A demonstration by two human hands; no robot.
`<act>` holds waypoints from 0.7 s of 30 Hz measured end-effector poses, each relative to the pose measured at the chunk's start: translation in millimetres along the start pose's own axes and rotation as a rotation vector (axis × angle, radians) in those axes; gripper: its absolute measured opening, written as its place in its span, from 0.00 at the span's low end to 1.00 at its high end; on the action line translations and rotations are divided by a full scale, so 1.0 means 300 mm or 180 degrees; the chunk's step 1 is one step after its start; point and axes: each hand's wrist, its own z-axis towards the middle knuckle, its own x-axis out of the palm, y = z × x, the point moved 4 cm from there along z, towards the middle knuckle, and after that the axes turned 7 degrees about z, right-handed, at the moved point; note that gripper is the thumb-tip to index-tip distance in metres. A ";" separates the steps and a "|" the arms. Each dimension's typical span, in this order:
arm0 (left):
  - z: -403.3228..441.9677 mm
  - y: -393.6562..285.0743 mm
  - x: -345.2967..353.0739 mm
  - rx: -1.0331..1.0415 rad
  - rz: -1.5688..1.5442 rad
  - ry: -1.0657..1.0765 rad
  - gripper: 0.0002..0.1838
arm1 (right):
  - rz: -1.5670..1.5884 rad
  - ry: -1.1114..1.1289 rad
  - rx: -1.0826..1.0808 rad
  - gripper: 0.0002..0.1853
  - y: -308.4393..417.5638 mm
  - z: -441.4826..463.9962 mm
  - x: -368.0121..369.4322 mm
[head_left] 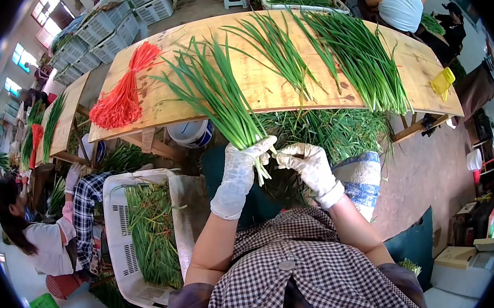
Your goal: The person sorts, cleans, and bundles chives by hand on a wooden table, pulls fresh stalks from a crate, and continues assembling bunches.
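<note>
Left hand (241, 159) encloses the garlic chive bunch (225, 111) near its stem ends (261, 175); leaves fan beyond the fingers. Right hand (309, 165): fingertips bent near the left thumb; whether they pinch a stem cannot be determined. Caution: a slack left grip could let stems slip.

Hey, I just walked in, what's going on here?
A person in gloves is handling a bunch of greens. The left hand grips it near the pale stem ends, and the right hand has its fingers close beside them; whether it pinches anything is unclear. More greens and red strips lie on the wooden table.
</note>
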 end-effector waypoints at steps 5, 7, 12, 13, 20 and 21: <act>-0.008 -0.011 0.019 0.0050 -0.0101 0.0078 0.07 | 0.2089 0.0742 0.1356 0.13 -0.082 -0.005 0.001; -0.017 -0.021 0.022 0.0249 0.0121 0.0106 0.07 | 0.2704 0.0995 0.1377 0.13 -0.090 -0.015 0.011; -0.029 -0.112 0.003 0.0816 -0.0985 0.0657 0.19 | -0.1923 0.1201 0.0423 0.17 -0.153 -0.048 -0.010; -0.027 -0.123 -0.003 0.0394 -0.0888 0.0268 0.18 | -0.3296 0.1036 0.0055 0.20 -0.056 -0.032 -0.015; -0.008 -0.005 0.014 -0.0272 -0.1247 0.0494 0.06 | -0.3752 -0.1891 -0.1527 0.16 0.243 0.245 -0.198; -0.009 -0.002 0.019 -0.0331 -0.1174 0.0426 0.06 | -0.3888 -0.1814 -0.1546 0.15 0.228 0.283 -0.202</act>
